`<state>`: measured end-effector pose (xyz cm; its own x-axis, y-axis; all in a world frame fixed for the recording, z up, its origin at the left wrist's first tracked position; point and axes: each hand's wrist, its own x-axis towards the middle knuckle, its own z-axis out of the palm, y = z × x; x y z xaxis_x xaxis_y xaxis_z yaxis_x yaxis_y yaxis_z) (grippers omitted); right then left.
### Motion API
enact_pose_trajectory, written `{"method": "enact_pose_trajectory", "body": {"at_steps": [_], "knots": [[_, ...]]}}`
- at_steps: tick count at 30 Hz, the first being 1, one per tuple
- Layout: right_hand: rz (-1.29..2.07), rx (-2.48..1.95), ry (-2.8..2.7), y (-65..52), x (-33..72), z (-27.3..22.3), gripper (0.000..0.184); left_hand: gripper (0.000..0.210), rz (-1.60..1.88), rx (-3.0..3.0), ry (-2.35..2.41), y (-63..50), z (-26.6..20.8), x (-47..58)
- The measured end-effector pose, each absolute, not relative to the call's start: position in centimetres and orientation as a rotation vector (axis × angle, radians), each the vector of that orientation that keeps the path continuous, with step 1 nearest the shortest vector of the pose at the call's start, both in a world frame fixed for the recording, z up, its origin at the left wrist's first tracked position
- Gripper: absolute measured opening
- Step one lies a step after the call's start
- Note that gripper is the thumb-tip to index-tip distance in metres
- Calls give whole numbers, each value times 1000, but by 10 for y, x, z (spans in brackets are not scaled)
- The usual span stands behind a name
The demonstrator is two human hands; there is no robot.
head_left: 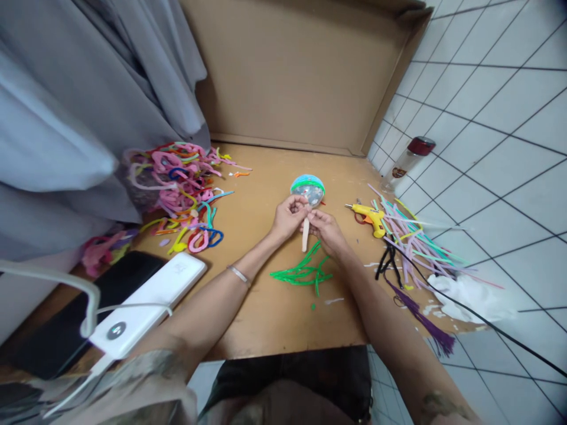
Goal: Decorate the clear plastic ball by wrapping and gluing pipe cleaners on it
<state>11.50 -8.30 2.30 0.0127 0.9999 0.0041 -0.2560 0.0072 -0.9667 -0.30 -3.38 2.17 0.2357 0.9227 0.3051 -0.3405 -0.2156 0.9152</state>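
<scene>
On a wooden desk point(248, 265), green strips point(293, 274) lie near a bare left hand point(289, 218) and right hand point(326, 229), a green-banded ball point(308, 189) just beyond them, both hands' grip closed, apparently, around its pale stick point(305, 239).

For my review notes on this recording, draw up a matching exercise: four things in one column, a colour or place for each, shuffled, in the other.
1. glue gun
2. power bank
3. stick
4. bottle

A. between left hand and right hand
B. dark red lid
C. yellow body
D. white casing

Pairs: 1-C, 2-D, 3-A, 4-B
</scene>
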Motion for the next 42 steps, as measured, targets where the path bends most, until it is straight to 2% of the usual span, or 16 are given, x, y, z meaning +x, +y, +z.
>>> {"method": "enact_pose_trajectory", "body": {"at_steps": [4, 9, 17, 28, 34, 42], "knots": [[1253, -1050, -1038, -84, 116, 25, 41, 34, 1314, 1236, 585, -30, 20, -5], [1151, -1124, -1114, -83, 118, 28, 41, 36, 1351, 1135, 597, -24, 20, -10], [1135, -1201, -1253, -85, 121, 33, 23, 29, 1326, 1103, 705, -17, 25, -14], [1305, -1202, -984, -85, 137, 38, 32, 24, 1513, 650, 744, 0, 24, -22], [1306, -1215, -879, -83, 142, 39, 28, 25, 1526, 578, 743, 1, 25, -24], [1247, -1226, -914, -84, 139, 39, 36, 26, 1526, 605, 750, 1, 23, -23]]}}
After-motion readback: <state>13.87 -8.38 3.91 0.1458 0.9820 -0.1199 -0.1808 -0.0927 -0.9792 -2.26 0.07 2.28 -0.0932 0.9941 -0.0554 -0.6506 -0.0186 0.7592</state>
